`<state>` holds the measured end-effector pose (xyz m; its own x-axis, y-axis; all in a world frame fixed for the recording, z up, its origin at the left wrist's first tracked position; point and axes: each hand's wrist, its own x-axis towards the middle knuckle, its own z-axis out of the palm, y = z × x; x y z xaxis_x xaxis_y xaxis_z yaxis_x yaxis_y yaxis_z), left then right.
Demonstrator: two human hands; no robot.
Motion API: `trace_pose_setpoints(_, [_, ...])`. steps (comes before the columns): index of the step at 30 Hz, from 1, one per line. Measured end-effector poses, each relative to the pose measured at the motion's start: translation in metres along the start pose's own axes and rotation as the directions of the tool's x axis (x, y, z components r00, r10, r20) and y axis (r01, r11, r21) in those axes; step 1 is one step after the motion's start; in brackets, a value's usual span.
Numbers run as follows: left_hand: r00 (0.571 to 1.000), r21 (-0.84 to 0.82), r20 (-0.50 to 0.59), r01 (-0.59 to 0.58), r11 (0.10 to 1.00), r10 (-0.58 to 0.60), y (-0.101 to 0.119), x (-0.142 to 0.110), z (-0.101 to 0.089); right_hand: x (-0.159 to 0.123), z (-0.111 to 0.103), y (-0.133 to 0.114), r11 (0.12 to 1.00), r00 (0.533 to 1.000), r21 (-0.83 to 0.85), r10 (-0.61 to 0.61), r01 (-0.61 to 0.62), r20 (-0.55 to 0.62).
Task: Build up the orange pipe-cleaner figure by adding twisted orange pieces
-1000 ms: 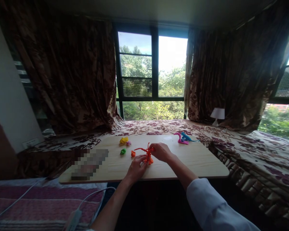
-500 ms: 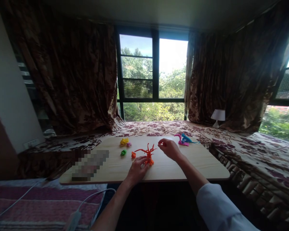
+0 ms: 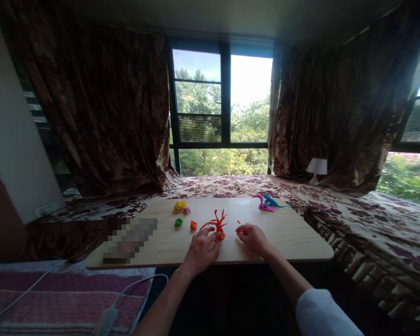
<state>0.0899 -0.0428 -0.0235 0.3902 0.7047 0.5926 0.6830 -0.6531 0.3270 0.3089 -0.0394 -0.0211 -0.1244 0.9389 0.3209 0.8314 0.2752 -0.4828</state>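
Note:
An orange modelling-clay figure (image 3: 220, 225) with thin, branching arms stands near the middle of the table's front half. My left hand (image 3: 202, 249) is closed round its base from the left and hides part of it. To the right of the figure, my right hand (image 3: 254, 239) is low over the table with thumb and fingertips pinched together. What they pinch, if anything, is too small to make out. A tiny orange bit of clay (image 3: 238, 221) lies just beyond those fingertips. Left of the figure rests an orange clay lump (image 3: 193, 225).
Green clay (image 3: 178, 221), yellow clay (image 3: 179, 205) and a pink-purple lump (image 3: 186, 210) lie left on the wooden table (image 3: 283, 242). Pink clay (image 3: 259, 201) and a blue clay figure (image 3: 272, 201) are at the back right. A blurred-out object (image 3: 131, 240) occupies the left side.
My right hand has come down and toward me, from raised beside the branches to low over the table. A tiny orange bit now shows on the table. The figure has shifted slightly in my left hand.

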Motion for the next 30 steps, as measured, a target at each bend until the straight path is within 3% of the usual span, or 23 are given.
trace_pose_setpoints(5, [0.996, -0.013, -0.063, 0.062, 0.998, -0.063, 0.003, -0.017, -0.002, 0.0, 0.001, 0.007, 0.999, 1.0, 0.032, 0.018, -0.018, 0.009])
trace_pose_setpoints(11, [0.988, -0.077, -0.116, 0.088, 0.993, -0.097, 0.022, -0.041, -0.003, 0.023, -0.002, 0.016, 0.978, 0.998, 0.2, 0.055, -0.053, -0.007])
trace_pose_setpoints(14, [0.987, -0.128, -0.12, 0.089, 0.988, -0.104, 0.032, -0.043, -0.003, 0.026, -0.007, 0.025, 0.939, 0.995, 0.333, 0.094, -0.083, -0.015])
trace_pose_setpoints(18, [0.989, -0.227, -0.113, 0.073, 0.971, -0.1, 0.052, -0.041, 0.0, 0.009, -0.011, 0.031, 0.829, 0.989, 0.55, 0.143, -0.105, -0.026])
trace_pose_setpoints(23, [0.986, -0.399, -0.078, 0.104, 0.911, -0.147, 0.081, -0.036, 0.012, -0.022, -0.011, 0.014, 0.652, 0.991, 0.756, 0.129, -0.065, -0.026])
trace_pose_setpoints(30, [0.918, -0.633, -0.039, 0.283, 0.721, -0.395, 0.095, -0.023, 0.012, -0.057, -0.005, -0.03, 0.503, 0.988, 0.864, 0.133, 0.006, -0.084])
